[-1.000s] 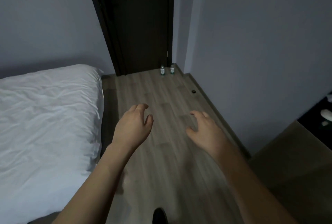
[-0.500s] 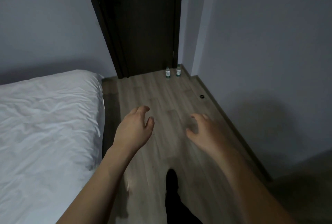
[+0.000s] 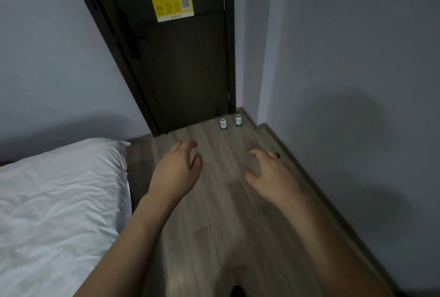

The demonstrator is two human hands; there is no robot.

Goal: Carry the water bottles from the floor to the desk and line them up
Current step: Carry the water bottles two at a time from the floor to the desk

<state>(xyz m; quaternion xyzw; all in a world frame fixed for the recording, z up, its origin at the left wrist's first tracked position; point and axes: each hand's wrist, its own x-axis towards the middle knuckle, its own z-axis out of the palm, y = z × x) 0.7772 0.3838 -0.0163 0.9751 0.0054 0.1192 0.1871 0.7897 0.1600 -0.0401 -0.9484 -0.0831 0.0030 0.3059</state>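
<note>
Two small clear water bottles with white labels stand upright on the wooden floor at the foot of the dark door, the left bottle (image 3: 222, 123) a short gap from the right bottle (image 3: 238, 118). My left hand (image 3: 177, 170) and my right hand (image 3: 269, 173) are stretched out in front of me above the floor, well short of the bottles. Both hands hold nothing, their fingers loosely curved. The desk is out of view.
A bed with white sheets (image 3: 54, 201) fills the left side. A dark door (image 3: 181, 58) with a yellow Wi-Fi sticker closes the far end. A grey wall (image 3: 357, 82) runs along the right. A small black object (image 3: 277, 154) lies on the floor near the skirting.
I have walked toward the door, so the bottles look larger and nearer. The dark desk corner at the right edge has left the view. Both hands keep the same outstretched pose.
</note>
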